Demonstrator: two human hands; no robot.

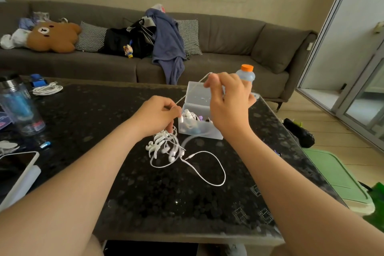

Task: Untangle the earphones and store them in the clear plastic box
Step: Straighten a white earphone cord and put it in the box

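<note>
The left hand [158, 114] is closed around the top of a tangled bunch of white earphones [166, 147], gripping it just above the dark speckled table [145, 203], so that the earbuds and loops hang below the fist and one long loop of cord trails across the tabletop toward the person. From that fist a single cord [192, 90] runs taut, up and to the right, to the right hand [228, 100], which is raised higher and pinches the cord's end between thumb and fingertip, the other fingers loosely curled. The clear plastic box [209, 131] stands open on the table just beyond the tangle, between the two hands and partly behind the right wrist (it already holds some white earphones and a few small coloured bits). A bottle with an orange cap [246, 72] shows behind the right hand. At the table's left edge stand a clear tumbler [18, 106] and a coiled white cable [47, 89]. Beyond the table, a grey sofa [228, 33] carries a brown bear cushion [52, 36] and a blue garment [168, 43].
</note>
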